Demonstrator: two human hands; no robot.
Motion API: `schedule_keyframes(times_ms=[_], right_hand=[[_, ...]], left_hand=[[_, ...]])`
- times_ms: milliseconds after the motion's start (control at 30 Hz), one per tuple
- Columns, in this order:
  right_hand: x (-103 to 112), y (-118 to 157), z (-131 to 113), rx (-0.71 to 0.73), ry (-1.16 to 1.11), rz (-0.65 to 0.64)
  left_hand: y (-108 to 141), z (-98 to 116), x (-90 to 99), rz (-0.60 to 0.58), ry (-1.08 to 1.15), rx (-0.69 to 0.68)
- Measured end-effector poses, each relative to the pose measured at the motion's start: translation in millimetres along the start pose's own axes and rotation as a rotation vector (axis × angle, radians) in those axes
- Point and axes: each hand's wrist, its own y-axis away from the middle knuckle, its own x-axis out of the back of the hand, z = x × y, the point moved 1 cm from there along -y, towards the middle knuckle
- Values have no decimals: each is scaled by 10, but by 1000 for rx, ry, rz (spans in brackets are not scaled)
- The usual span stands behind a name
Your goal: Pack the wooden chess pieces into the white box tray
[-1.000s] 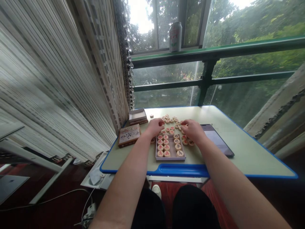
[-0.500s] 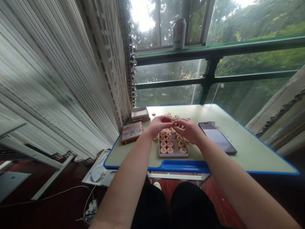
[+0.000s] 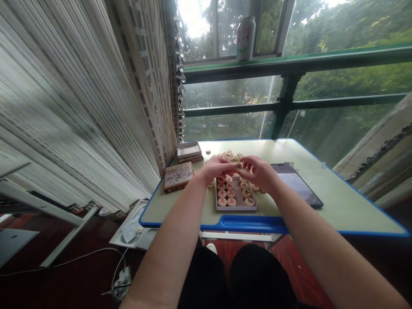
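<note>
The left hand's (image 3: pixel 215 168) fingertips pinch a round disc (image 3: pixel 238 166), dark-marked face toward the camera, just right of centre; the right hand's (image 3: pixel 261 172) thumb and fingers stand parted beside it, contact unclear. Below, a tray's (image 3: pixel 237 195) disc columns run up-frame.

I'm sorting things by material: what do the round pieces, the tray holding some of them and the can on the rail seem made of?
Round pieces: probably smooth wood, possibly plastic; pale tan, with red or black characters.
Tray: perhaps matte cardboard; thin, straight greyish walls.
Can: likely printed aluminium, slight sheen; greyish cylinder, narrowed top.
</note>
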Motion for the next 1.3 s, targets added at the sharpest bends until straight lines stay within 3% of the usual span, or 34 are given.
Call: schedule_keyframes(times_ms=[200,467,700,1067,1300], right_hand=[[2,7,-21,50,10,-22],[57,22,-69,38,22,-42],[-9,23,-27,-16,131,-285],[-45,14,-82,-17,251,-314],[-80,-5,-116,-32,300,-327]], left_hand=[[3,-21,2,-14,-105,-21],[10,-23,31,-41,-70,-37],[-13,-38,93,340,-22,-165],[-90,-126,36,342,-283,-131],[-154,-145,59,631,-352,-293]])
